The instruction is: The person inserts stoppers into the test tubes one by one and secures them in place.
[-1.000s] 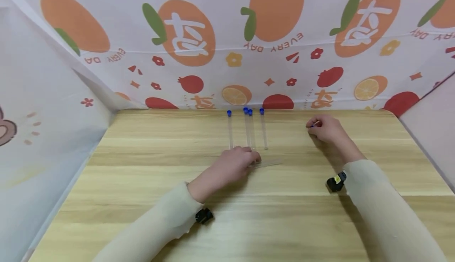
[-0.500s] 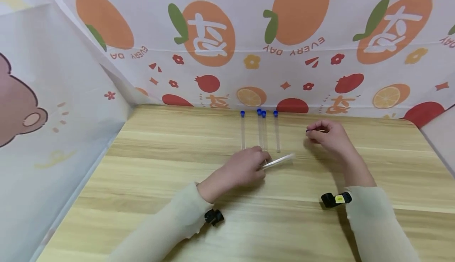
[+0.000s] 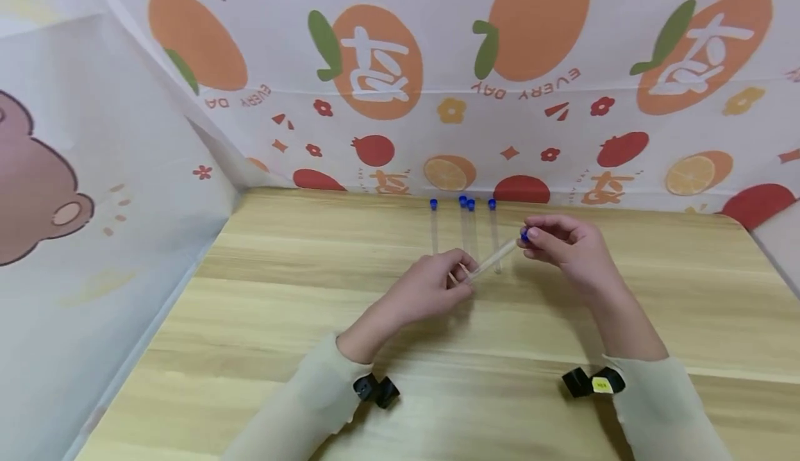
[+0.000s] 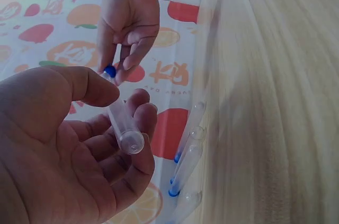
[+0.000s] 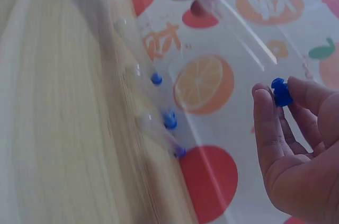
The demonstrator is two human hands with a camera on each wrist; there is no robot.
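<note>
While the left hand [image 3: 431,287] pinched a clear test tube [image 3: 494,260] above the tabletop's [image 3: 250,322] middle, the right hand [image 3: 565,246] pinched a blue cap [image 3: 523,237] at its open end. Four capped tubes [image 3: 464,228] lay beside the far edge.

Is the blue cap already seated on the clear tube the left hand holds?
No: in the right wrist view the small blue plastic cap sits pinched in the right hand, apart from the clear plastic tube.
</note>
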